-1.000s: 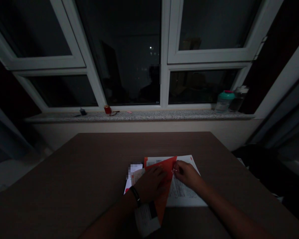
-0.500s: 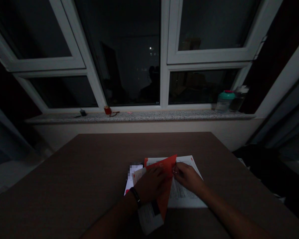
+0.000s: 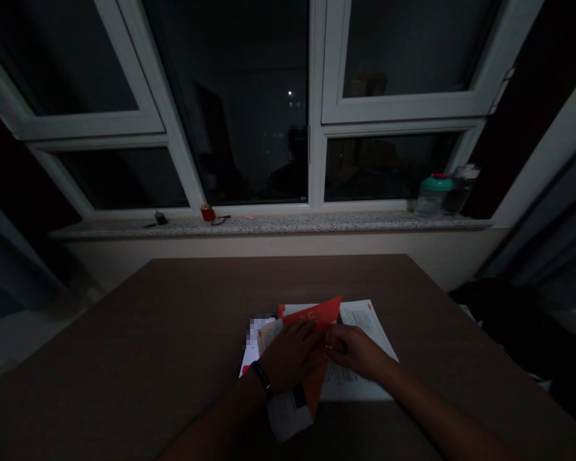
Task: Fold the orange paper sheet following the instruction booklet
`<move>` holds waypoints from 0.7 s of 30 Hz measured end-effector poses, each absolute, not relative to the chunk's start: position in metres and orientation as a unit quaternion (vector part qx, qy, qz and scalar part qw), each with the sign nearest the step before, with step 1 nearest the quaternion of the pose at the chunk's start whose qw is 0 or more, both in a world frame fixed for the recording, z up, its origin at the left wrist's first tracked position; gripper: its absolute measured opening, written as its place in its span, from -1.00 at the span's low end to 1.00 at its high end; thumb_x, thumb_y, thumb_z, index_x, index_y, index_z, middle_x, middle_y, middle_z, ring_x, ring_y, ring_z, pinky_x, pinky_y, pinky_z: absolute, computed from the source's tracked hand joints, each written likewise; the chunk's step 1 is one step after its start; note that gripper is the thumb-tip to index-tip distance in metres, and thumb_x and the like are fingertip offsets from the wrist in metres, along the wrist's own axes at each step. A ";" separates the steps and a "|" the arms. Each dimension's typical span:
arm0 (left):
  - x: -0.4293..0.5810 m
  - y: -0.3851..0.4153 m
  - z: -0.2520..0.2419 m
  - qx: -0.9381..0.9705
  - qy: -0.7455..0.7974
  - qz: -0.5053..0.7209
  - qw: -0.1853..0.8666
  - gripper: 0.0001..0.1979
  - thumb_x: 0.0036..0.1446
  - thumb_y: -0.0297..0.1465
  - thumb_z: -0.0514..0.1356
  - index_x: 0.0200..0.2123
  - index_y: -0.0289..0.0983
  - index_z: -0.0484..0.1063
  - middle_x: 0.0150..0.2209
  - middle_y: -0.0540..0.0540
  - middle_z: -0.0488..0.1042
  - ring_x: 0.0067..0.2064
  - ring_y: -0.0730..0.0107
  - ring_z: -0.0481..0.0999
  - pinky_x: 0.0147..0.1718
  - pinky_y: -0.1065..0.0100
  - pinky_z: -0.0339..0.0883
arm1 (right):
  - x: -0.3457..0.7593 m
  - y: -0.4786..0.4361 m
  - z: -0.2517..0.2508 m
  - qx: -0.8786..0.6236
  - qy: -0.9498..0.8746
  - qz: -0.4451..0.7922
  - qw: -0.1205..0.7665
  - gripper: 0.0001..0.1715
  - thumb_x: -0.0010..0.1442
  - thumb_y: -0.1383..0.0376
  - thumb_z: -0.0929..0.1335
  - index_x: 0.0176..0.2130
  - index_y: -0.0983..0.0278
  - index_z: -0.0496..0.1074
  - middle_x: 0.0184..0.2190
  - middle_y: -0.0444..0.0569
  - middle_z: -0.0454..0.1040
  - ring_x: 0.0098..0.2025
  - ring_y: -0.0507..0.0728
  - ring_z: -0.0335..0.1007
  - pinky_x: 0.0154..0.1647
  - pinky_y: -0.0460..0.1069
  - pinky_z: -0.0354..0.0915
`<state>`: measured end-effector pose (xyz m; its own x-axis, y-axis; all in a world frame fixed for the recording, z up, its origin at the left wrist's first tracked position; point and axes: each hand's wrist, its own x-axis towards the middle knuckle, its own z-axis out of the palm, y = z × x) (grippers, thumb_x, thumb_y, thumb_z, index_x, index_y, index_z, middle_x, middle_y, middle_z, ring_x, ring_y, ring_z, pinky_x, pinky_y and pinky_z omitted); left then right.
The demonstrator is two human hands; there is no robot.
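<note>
A printed booklet (image 3: 358,383) with white pages lies on the table in front of me. One of its sheets, the orange page (image 3: 322,314), is folded over diagonally to the left, with its point at the top. My left hand (image 3: 290,355), with a dark band on the wrist, lies palm down across this orange page, fingers stretched out over it. At the fold's right edge, my right hand (image 3: 352,349) is closed in a pinch on the orange page. A lit phone (image 3: 250,352) lies just left of the booklet, partly under its turned pages.
The brown table (image 3: 182,307) reaches to the wall below the window. On the stone sill (image 3: 288,223) stand a red spool-like item (image 3: 207,213), a small dark bottle (image 3: 160,218) and a teal-lidded bottle (image 3: 432,195) beside a clear one (image 3: 461,189). The room is dim.
My right hand has slid slightly left and down along the fold's edge. The orange page's folded part has shifted a little, while my left hand stays on it.
</note>
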<state>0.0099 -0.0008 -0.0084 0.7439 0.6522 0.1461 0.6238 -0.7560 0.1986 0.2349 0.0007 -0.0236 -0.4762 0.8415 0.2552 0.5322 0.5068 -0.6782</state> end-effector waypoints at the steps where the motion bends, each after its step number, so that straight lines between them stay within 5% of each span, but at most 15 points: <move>1: 0.010 -0.001 -0.009 0.930 0.346 0.105 0.063 -0.56 0.34 -0.27 0.16 0.22 -0.24 0.26 0.27 -0.23 0.24 0.28 0.02 0.19 0.23 0.02 0.11 | 0.236 0.002 -0.024 -0.430 -0.813 0.255 0.298 -0.83 0.09 0.44 0.34 -0.43 0.22 0.26 -0.48 -0.20 0.35 -0.44 0.04 0.27 -0.43 -0.11 0.10; 21: 0.008 -0.003 -0.007 0.930 0.347 0.100 0.061 -0.52 0.33 -0.33 0.16 0.27 -0.19 0.19 0.26 -0.22 0.22 0.24 0.04 0.22 0.21 0.02 0.12 | 0.240 0.006 -0.026 -0.439 -0.804 0.234 0.325 -0.83 0.12 0.41 0.32 -0.42 0.21 0.22 -0.44 -0.16 0.36 -0.40 0.06 0.29 -0.37 -0.09 0.15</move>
